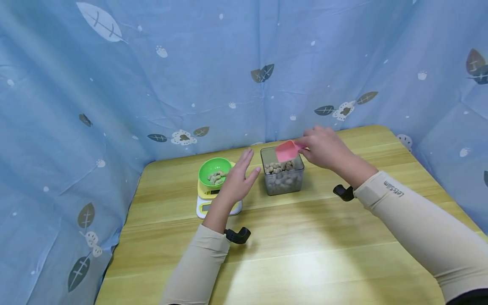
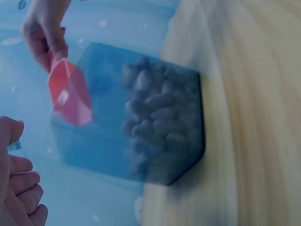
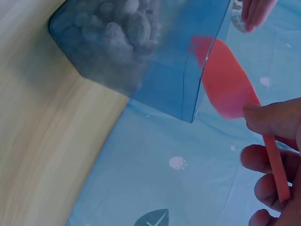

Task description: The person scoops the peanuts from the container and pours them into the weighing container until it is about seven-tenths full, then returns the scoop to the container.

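Observation:
A pink scoop [image 1: 286, 151] is held by its handle in my right hand [image 1: 324, 146]. In the right wrist view the thumb and curled fingers grip the handle of the scoop [image 3: 230, 84]. Its bowl is over the rim of a clear grey plastic container [image 1: 284, 184], partly filled with peanuts in shells [image 2: 162, 110]. Between that container and a green bowl [image 1: 206, 171] my left hand [image 1: 238, 180] hovers, its fingers extended and nothing held. The bowl, with several peanuts [image 1: 216, 178] in it, sits on a yellow and white kitchen scale [image 1: 202, 207], partly hidden by the left hand.
The wooden table [image 1: 305, 262] ends at a blue curtain [image 1: 228, 84] with leaf prints, close behind the container and scale. Black wrist mounts [image 1: 238, 235] jut out from both sleeves.

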Demonstrator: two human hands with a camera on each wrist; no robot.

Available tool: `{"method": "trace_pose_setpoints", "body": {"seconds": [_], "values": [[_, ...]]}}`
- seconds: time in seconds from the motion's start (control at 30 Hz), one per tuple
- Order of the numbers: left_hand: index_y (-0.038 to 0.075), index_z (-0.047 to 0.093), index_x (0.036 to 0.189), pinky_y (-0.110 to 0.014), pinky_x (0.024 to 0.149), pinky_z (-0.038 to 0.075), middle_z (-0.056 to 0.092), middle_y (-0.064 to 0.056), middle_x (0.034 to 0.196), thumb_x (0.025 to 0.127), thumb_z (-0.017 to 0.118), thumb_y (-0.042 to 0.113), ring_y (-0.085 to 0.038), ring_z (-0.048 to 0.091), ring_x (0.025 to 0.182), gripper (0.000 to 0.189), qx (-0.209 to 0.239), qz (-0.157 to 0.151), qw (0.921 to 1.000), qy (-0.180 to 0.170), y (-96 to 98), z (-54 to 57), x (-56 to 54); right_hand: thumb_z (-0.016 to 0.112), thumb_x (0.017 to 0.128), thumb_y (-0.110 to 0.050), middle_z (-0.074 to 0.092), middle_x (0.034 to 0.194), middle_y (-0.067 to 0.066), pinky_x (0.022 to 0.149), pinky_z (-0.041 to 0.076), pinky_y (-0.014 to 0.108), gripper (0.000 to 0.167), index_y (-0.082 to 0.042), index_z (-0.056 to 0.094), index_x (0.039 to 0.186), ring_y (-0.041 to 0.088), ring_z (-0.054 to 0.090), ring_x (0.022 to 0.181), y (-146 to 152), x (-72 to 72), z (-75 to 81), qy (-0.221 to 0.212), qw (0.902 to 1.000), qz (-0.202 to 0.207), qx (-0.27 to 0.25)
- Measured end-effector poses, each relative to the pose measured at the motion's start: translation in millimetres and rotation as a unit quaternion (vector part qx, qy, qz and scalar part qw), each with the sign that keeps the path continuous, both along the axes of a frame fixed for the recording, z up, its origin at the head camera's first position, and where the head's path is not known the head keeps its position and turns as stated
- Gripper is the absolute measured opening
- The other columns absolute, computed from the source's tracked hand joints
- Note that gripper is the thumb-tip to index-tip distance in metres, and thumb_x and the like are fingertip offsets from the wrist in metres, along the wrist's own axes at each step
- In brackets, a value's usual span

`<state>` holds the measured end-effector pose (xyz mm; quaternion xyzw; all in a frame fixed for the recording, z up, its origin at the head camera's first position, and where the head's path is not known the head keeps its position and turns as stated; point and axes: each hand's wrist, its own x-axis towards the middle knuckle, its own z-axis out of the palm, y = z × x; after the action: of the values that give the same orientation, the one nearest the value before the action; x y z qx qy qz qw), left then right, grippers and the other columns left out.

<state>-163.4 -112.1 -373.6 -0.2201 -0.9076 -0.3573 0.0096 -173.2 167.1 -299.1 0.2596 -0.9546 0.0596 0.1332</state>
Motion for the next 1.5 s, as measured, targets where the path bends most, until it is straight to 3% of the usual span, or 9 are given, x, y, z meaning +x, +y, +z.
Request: {"method": "trace_pose_setpoints", "body": {"seconds": [0.17, 0.33, 0.6, 0.63, 0.8, 0.9, 1.13, 1.27, 1.5], "values": [[0.017, 0.023, 0.158, -0.045, 0.121, 0.024, 0.011, 0.008, 0.166, 0.104, 0.040, 0.047, -0.018, 0.016, 0.151, 0.064, -0.007, -0.012, 0.9997, -0.018, 15.6, -8.3, -1.6, 0.068, 0.091, -0.016, 0.064, 0.083, 0.006, 0.060, 0.036, 0.036, 0.016, -0.015, 0.077, 0.104, 0.026, 0.048, 0.071, -3.0, 1.9, -2.3, 0.005, 0.9994, -0.004, 0.034], [0.018, 0.024, 0.158, -0.043, 0.121, 0.025, 0.010, 0.010, 0.166, 0.104, 0.038, 0.049, -0.017, 0.017, 0.151, 0.064, -0.003, -0.014, 0.9996, -0.026, 23.7, -14.6, -1.6, 0.063, 0.089, -0.007, 0.062, 0.075, 0.004, 0.057, 0.035, 0.036, 0.013, -0.012, 0.074, 0.086, 0.024, 0.049, 0.064, -7.6, 2.6, 0.2, 0.018, 0.9987, 0.005, 0.047], [0.014, 0.027, 0.157, -0.043, 0.121, 0.025, 0.012, 0.009, 0.165, 0.104, 0.044, 0.036, -0.019, 0.020, 0.150, 0.059, -0.001, -0.006, 0.9999, -0.010, 27.8, -17.6, -2.1, 0.055, 0.073, 0.012, 0.061, 0.067, 0.002, 0.052, 0.035, 0.033, 0.026, -0.011, 0.066, 0.070, 0.021, 0.047, 0.059, -20.0, 3.2, 12.7, 0.018, 0.9947, 0.017, 0.100], [0.014, 0.027, 0.157, -0.043, 0.121, 0.025, 0.012, 0.009, 0.165, 0.104, 0.043, 0.037, -0.019, 0.020, 0.150, 0.060, -0.004, -0.006, 0.9999, -0.009, 27.7, -17.6, -1.9, 0.058, 0.076, 0.012, 0.063, 0.068, 0.001, 0.054, 0.037, 0.033, 0.027, -0.013, 0.067, 0.069, 0.021, 0.049, 0.061, -23.3, 4.4, 14.9, 0.013, 0.9937, 0.017, 0.110], [0.016, 0.024, 0.157, -0.043, 0.121, 0.025, 0.009, 0.011, 0.165, 0.104, 0.041, 0.042, -0.021, 0.021, 0.150, 0.062, -0.013, -0.010, 0.9998, -0.010, 28.3, -17.6, -2.0, 0.075, 0.084, -0.007, 0.066, 0.072, -0.002, 0.063, 0.042, 0.035, 0.018, -0.020, 0.071, 0.072, 0.020, 0.055, 0.067, -44.1, 9.1, 23.4, 0.012, 0.9774, 0.017, 0.210], [0.017, 0.024, 0.158, -0.043, 0.121, 0.024, 0.009, 0.011, 0.165, 0.104, 0.041, 0.042, -0.021, 0.021, 0.150, 0.062, -0.010, -0.011, 0.9998, -0.013, 28.2, -17.7, -2.4, 0.076, 0.084, -0.008, 0.066, 0.072, -0.001, 0.066, 0.044, 0.035, 0.016, -0.020, 0.071, 0.074, 0.019, 0.055, 0.068, -57.4, 8.6, 23.7, 0.017, 0.9644, 0.018, 0.263], [0.020, 0.022, 0.158, -0.042, 0.121, 0.024, 0.007, 0.014, 0.165, 0.102, 0.034, 0.057, -0.018, 0.019, 0.151, 0.068, -0.002, -0.011, 0.9997, -0.023, 29.5, -18.1, -2.5, 0.075, 0.085, -0.014, 0.071, 0.084, -0.003, 0.078, 0.049, 0.038, 0.007, -0.021, 0.073, 0.084, 0.021, 0.060, 0.079, -73.9, 0.3, 15.8, -0.035, 0.9439, 0.027, 0.327], [0.022, 0.021, 0.158, -0.043, 0.121, 0.024, 0.006, 0.016, 0.164, 0.102, 0.033, 0.059, -0.019, 0.019, 0.151, 0.069, 0.005, -0.014, 0.9996, -0.026, 31.1, -17.9, -2.7, 0.077, 0.083, -0.014, 0.071, 0.084, -0.001, 0.077, 0.052, 0.037, 0.005, -0.017, 0.073, 0.085, 0.020, 0.062, 0.080, -68.7, -6.6, 16.7, -0.050, 0.9507, 0.035, 0.304], [0.021, 0.021, 0.158, -0.043, 0.121, 0.024, 0.005, 0.017, 0.165, 0.103, 0.038, 0.051, -0.017, 0.018, 0.151, 0.065, 0.001, -0.013, 0.9996, -0.026, 29.0, -20.5, -3.7, 0.068, 0.082, -0.003, 0.067, 0.072, 0.003, 0.065, 0.052, 0.039, 0.012, -0.012, 0.070, 0.074, 0.022, 0.059, 0.066, -51.9, -10.9, 12.1, -0.098, 0.9732, 0.069, 0.196]]}}
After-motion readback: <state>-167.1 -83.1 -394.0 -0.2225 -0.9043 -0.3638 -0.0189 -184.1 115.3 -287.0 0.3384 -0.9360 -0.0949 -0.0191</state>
